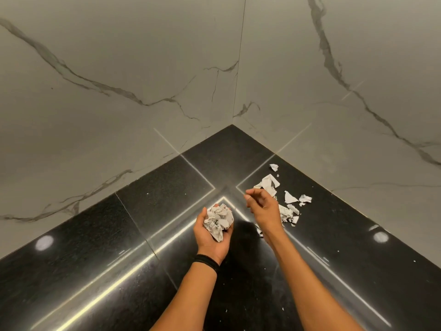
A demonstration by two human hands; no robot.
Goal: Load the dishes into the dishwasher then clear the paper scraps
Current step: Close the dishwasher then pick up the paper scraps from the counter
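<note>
Scrap-clearing is running, roughly half done by my estimate: one crumpled wad is sitting in the upturned left hand, whose fingers are cupping round it. About eight loose scraps are lying on the black counter near the corner, some possibly hidden. The right hand is hovering over them half curled; I cannot tell whether it is pinching anything.

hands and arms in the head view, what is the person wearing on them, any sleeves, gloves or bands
Neither arm shows a sleeve or a glove: both are bare down to the edge of the view. The left hand has thin black bands stacked round its wrist. The right hand and its wrist show no band, watch or ring.
</note>
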